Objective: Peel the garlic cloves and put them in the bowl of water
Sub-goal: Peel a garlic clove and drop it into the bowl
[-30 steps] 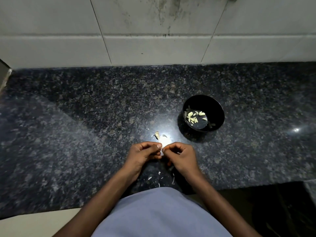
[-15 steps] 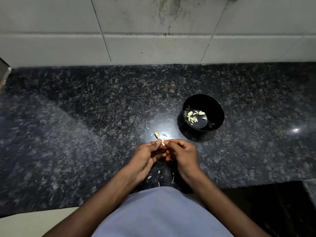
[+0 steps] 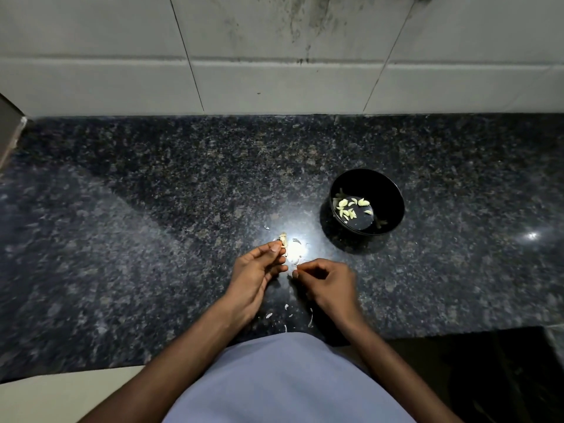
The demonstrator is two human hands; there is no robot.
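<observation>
A pale garlic clove [image 3: 284, 246] is pinched at the curled fingers [image 3: 274, 247] of the left hand [image 3: 255, 270], above the dark speckled bench [image 3: 152, 239]. A small white scrap [image 3: 294, 273] is nipped by the curled fingertips of the right hand [image 3: 328, 283], just beside the left. Peeled cloves [image 3: 348, 207] are seen floating in the black bowl [image 3: 393, 206], set near the hands to the right. Skin flakes [image 3: 287, 312] are scattered on the bench between the wrists

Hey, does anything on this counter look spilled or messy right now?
Only peeling litter: pale skin scraps lie scattered on the dark countertop below the hands, with more bits near the glare. The black bowl stands upright; no water shows outside it.
</observation>
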